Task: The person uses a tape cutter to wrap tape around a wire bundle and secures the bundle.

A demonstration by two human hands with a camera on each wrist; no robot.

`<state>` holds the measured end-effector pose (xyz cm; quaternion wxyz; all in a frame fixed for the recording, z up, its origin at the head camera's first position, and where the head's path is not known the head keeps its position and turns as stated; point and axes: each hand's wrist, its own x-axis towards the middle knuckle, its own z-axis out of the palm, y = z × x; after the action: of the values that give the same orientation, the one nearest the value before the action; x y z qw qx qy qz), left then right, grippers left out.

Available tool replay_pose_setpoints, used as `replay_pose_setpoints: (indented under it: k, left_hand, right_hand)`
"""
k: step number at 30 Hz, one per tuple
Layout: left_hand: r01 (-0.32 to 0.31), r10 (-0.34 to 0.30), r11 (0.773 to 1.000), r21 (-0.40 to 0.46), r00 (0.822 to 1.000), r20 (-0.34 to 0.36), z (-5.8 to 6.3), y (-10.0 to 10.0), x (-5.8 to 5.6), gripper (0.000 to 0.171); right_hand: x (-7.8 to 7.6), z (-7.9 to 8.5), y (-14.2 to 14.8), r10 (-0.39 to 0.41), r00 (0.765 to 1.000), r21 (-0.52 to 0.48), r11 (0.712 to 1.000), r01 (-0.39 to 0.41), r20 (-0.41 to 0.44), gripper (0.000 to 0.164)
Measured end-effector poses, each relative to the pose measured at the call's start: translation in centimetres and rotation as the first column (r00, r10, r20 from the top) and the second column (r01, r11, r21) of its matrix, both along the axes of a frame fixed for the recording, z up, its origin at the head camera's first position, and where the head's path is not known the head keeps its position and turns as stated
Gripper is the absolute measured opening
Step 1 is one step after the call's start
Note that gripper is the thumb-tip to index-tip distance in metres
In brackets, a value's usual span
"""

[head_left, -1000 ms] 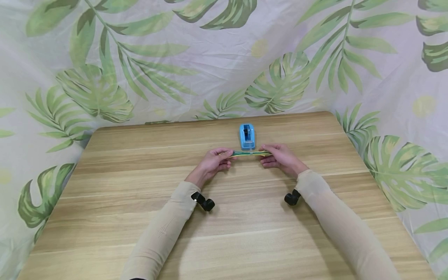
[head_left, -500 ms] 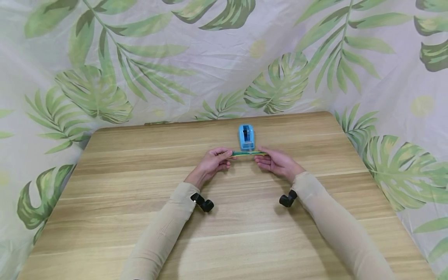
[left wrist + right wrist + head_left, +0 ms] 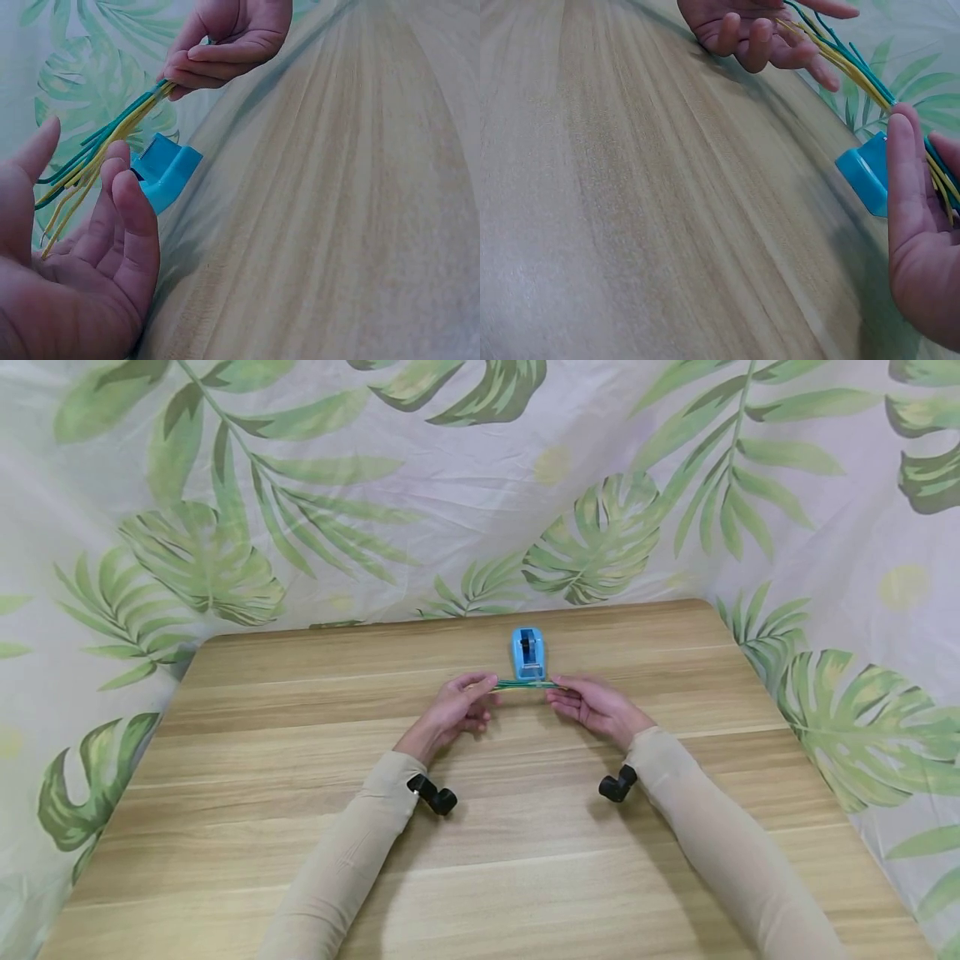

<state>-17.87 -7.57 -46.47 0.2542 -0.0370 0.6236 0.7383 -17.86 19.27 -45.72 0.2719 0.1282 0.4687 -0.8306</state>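
Observation:
A thin bundle of green and yellow wires (image 3: 522, 684) stretches between both hands, just in front of a blue tape dispenser (image 3: 528, 647). My right hand (image 3: 600, 706) pinches the bundle between thumb and fingers toward its right end. At the other end, my left hand (image 3: 450, 706) has its thumb (image 3: 41, 150) lifted away from the fingers, and the loose wire ends (image 3: 67, 176) fan out between them. Near the right fingertips a small clear patch like tape (image 3: 537, 682) overlaps the wires. In the right wrist view the dispenser (image 3: 862, 176) is partly hidden behind the right fingers.
The wood-grain table (image 3: 487, 860) extends around the hands, its back edge just beyond the dispenser. Behind it hangs a white cloth (image 3: 465, 485) with green leaf prints. Black wrist cameras (image 3: 617, 785) stick out from both beige sleeves.
My right hand has shifted left along the bundle, closer to the left hand. The left fingers have loosened and spread, and the bundle has moved slightly up toward the dispenser.

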Motion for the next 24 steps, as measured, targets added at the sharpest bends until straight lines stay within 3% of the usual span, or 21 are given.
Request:
replay_pose_setpoints:
  k: [10,14,24]
  left_hand:
    - [0.005,-0.012,0.998,0.067,0.995,0.101,0.51,-0.14,-0.05,0.06]
    - [-0.007,0.002,0.999,0.044,0.993,0.117,0.53,0.09,-0.2,0.063]
    - [-0.013,0.015,1.0,-0.017,0.993,0.115,0.49,0.62,-0.32,0.048]
  right_hand:
    - [-0.04,0.15,0.06,0.023,1.0,0.004,1.0,-0.023,-0.015,0.021]
    - [-0.04,0.24,0.28,0.051,0.998,0.033,0.998,-0.05,-0.037,0.017]
    - [-0.27,0.1,0.74,0.1,0.991,0.096,0.991,-0.091,-0.092,0.029]
